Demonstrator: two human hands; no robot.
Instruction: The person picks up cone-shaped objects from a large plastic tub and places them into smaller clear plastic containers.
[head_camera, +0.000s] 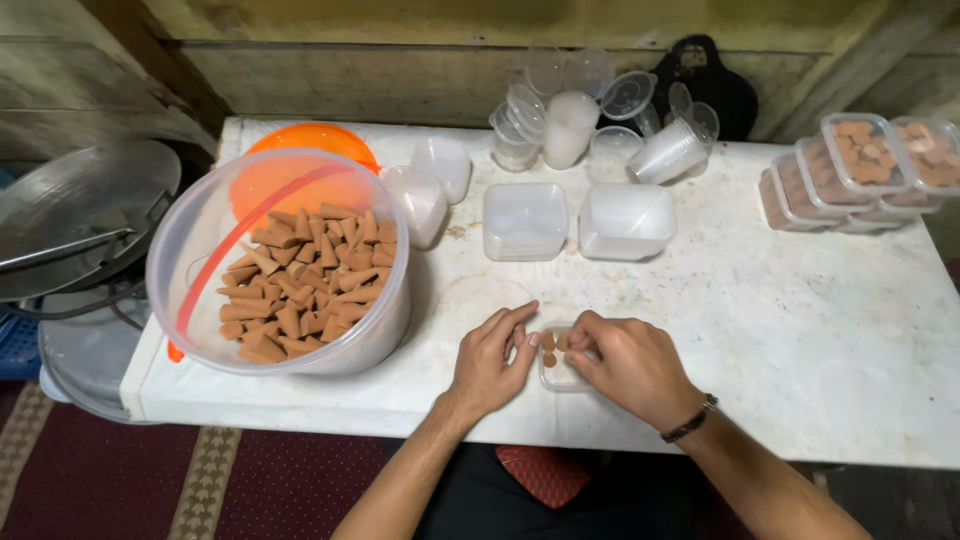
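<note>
Cones of brown pressed material (300, 285) fill the lower part of a large clear round plastic tub (190, 240) at centre left of the frame, an orange plastic lid (320, 140) lying behind it. Just right of the tub, two empty clear square plastic boxes (525, 220) sit upper centre, with loose clear cups and lids (570, 120) behind them.

Lower centre: left hand (490, 360) rests on the white tabletop (800, 330), fingers curled loosely, thumb and forefinger pinched at the left rim of a small clear plastic box (560, 372). Right hand (625, 362) covers the box's right side, fingers bent down into it; what they grip, cannot tell. A few cones show inside the box.

Judgement: seat each cone point-up and tight against its neighbour, steadying the box with the left hand so the rows do not topple.

Upper right: stack of filled, lidded clear boxes (860, 165), brown contents visible. No labels discernible.
</note>
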